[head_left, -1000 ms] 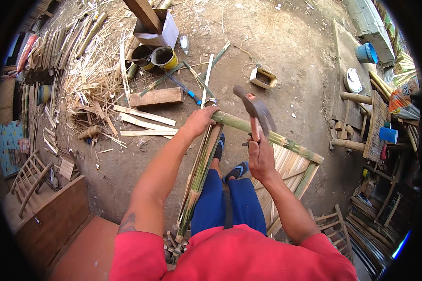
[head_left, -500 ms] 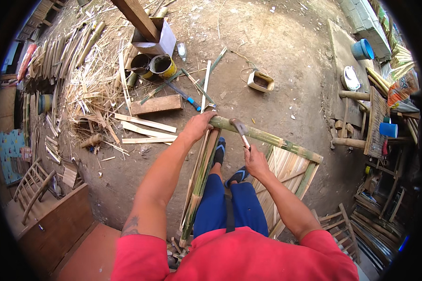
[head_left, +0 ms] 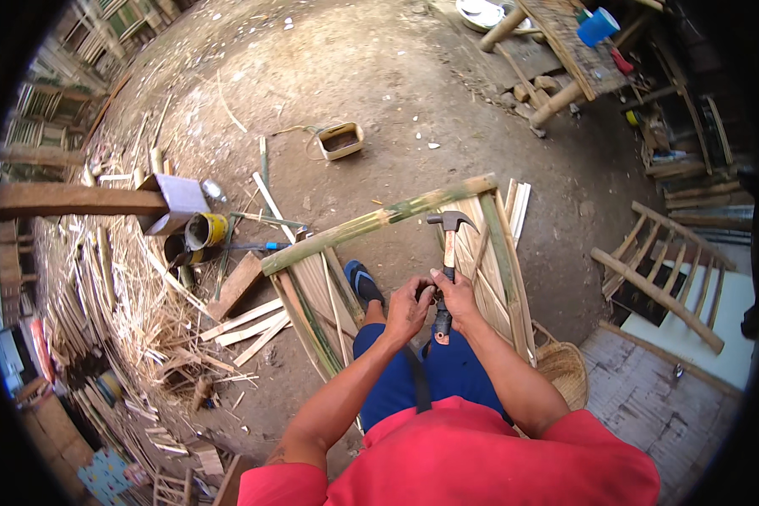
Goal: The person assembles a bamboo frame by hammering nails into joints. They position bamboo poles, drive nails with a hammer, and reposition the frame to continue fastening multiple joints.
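Note:
My right hand [head_left: 455, 298] is wrapped round a claw hammer [head_left: 449, 244], its metal head pointing away from me and the dark grip end hanging below the hand. My left hand [head_left: 408, 310] is drawn in against the right, its fingers bent and pinched together beside the hammer grip. Whatever those fingers hold, if anything, is too small to make out. Just beyond both hands runs a green bamboo pole [head_left: 379, 218], joining two slatted bamboo panels, the left panel [head_left: 306, 299] and the right panel [head_left: 508, 270], which stand either side of my legs.
A wooden block [head_left: 237, 285] and pale strips [head_left: 249, 322] lie on the ground to the left. Past them are a yellow bucket [head_left: 207, 230], a cardboard box [head_left: 177, 202] and bamboo shavings [head_left: 143, 312]. A small container [head_left: 341, 141] sits ahead; a woven basket [head_left: 565, 371] is at right.
My left hand has let go of the pole's left end and come in to my right hand. The hammer has drawn back from the pole toward me. The view has turned right.

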